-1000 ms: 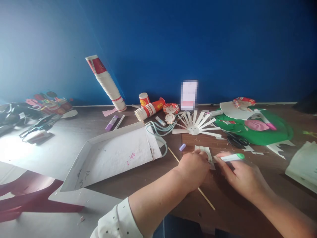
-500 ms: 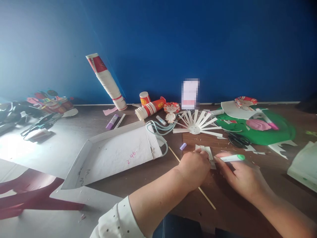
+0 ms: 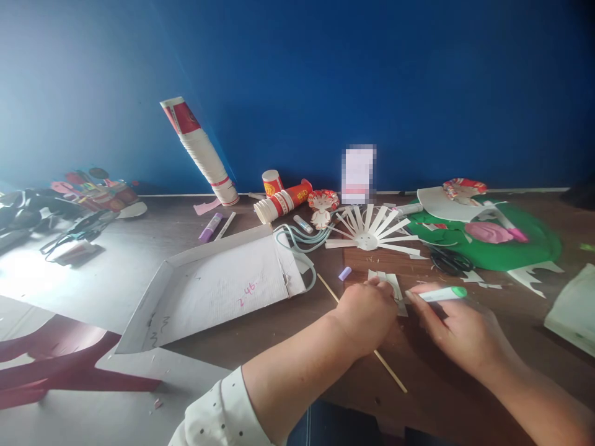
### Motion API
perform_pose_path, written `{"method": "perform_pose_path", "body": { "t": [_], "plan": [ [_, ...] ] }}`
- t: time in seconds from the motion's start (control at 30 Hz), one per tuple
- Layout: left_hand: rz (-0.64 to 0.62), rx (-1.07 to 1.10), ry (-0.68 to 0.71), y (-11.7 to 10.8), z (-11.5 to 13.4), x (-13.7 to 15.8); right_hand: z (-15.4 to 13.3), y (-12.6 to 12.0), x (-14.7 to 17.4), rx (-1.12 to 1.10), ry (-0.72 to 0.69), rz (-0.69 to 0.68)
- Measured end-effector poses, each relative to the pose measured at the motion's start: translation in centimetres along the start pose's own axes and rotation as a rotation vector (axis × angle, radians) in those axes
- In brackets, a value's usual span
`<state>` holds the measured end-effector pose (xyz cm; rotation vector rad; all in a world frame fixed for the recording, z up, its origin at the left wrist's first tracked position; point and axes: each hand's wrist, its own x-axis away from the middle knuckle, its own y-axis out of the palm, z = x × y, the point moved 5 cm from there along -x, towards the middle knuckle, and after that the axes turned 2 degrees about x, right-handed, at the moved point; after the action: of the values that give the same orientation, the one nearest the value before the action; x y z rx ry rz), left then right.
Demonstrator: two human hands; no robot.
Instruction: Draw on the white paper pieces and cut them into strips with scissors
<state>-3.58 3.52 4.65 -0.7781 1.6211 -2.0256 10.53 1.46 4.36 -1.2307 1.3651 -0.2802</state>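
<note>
White, green-ended plastic marker (image 3: 441, 294) clamped in right hand (image 3: 471, 331); press thin white paper (image 3: 394, 285), nine o'clock, flat under left hand (image 3: 369, 313), grip unclear.

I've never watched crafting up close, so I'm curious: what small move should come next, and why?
Probably ease the marker onto the small paper. The right hand grips the marker, green end pointing away and the other end seemingly just off the paper's edge, while the left hand rests on the paper, apparently steadying it.
</note>
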Motion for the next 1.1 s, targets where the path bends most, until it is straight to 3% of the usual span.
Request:
{"method": "perform_pose_path", "body": {
  "t": [1.1],
  "plan": [
    [-0.045, 0.015, -0.048, -0.65, 0.17, 0.13, -0.53, -0.11, -0.86, -0.009, 0.037, -0.001]
  ]
}}
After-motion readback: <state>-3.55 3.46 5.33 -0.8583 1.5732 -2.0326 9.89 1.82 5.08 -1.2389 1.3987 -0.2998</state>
